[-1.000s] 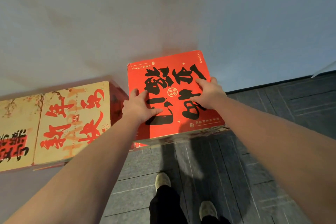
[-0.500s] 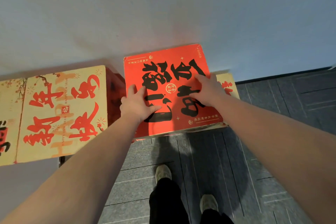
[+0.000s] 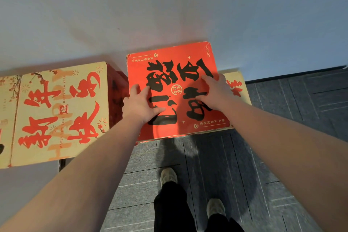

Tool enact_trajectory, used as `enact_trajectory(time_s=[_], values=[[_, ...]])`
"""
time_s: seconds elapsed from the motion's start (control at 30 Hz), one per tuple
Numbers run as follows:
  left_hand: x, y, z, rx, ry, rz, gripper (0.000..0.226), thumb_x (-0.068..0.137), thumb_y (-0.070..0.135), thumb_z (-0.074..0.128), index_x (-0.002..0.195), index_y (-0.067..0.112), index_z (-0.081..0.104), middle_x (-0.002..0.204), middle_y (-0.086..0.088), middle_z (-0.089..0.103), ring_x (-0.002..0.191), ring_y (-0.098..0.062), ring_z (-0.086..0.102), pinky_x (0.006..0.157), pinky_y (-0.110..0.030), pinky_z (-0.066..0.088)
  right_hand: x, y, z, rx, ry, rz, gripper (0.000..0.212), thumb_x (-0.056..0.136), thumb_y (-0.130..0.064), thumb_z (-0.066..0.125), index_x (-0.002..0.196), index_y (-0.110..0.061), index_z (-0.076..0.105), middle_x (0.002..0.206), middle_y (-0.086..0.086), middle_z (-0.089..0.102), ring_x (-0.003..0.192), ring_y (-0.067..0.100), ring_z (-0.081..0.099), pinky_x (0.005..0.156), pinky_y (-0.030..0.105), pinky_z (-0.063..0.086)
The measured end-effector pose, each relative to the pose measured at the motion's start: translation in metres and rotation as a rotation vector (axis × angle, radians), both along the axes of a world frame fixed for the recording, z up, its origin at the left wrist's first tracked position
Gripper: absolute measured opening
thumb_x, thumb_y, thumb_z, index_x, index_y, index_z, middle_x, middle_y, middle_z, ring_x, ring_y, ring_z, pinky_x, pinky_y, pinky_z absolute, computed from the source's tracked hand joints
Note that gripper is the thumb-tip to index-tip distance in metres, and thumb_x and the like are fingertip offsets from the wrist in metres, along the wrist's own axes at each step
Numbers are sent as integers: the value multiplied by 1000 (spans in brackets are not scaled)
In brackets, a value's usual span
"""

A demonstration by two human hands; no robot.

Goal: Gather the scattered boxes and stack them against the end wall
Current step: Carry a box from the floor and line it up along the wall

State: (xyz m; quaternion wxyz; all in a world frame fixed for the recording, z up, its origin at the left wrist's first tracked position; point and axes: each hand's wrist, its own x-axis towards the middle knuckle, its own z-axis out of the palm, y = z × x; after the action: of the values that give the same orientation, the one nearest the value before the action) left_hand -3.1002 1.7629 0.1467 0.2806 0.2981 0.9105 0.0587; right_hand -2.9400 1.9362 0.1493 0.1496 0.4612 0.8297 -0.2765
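Note:
A red box (image 3: 169,66) with black characters sits against the white end wall (image 3: 169,9), on top of a cream box (image 3: 237,88) whose right edge shows beneath it. My left hand (image 3: 140,105) lies flat on the red lid near its left edge. Flat on the lid's right half rests my right hand (image 3: 213,92), fingers pointing to the wall. To the left stands a taller stack topped by a cream box with red characters (image 3: 60,111).
Another cream box (image 3: 6,118) continues the row at the far left edge. Dark grey carpet tiles (image 3: 282,137) cover the floor to the right and below. My two shoes (image 3: 168,176) stand just behind the stack.
The red box has settled lower and closer to the wall, and the cream box under it has come into view. Both hands stay flat on the lid.

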Motion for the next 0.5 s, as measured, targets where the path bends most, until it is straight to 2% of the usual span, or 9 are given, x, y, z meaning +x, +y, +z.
enact_trajectory(time_s=[0.3, 0.5], values=[[0, -10, -1, 4, 8, -11, 93, 70, 61, 72, 148, 33, 28, 155, -1, 17, 130, -40, 32, 105, -48, 35, 2, -12, -4, 20, -17, -9, 73, 87, -48, 62, 148, -35, 25, 151, 13, 21, 131, 40, 41, 105, 52, 41], [-2, -20, -2, -4, 17, -20, 95, 69, 63, 72, 148, 33, 28, 154, -3, 18, 129, -41, 33, 104, -48, 36, 1, -18, -2, 3, -13, 2, 72, 88, -47, 62, 148, -35, 24, 149, 14, 22, 130, 39, 41, 105, 49, 41]])
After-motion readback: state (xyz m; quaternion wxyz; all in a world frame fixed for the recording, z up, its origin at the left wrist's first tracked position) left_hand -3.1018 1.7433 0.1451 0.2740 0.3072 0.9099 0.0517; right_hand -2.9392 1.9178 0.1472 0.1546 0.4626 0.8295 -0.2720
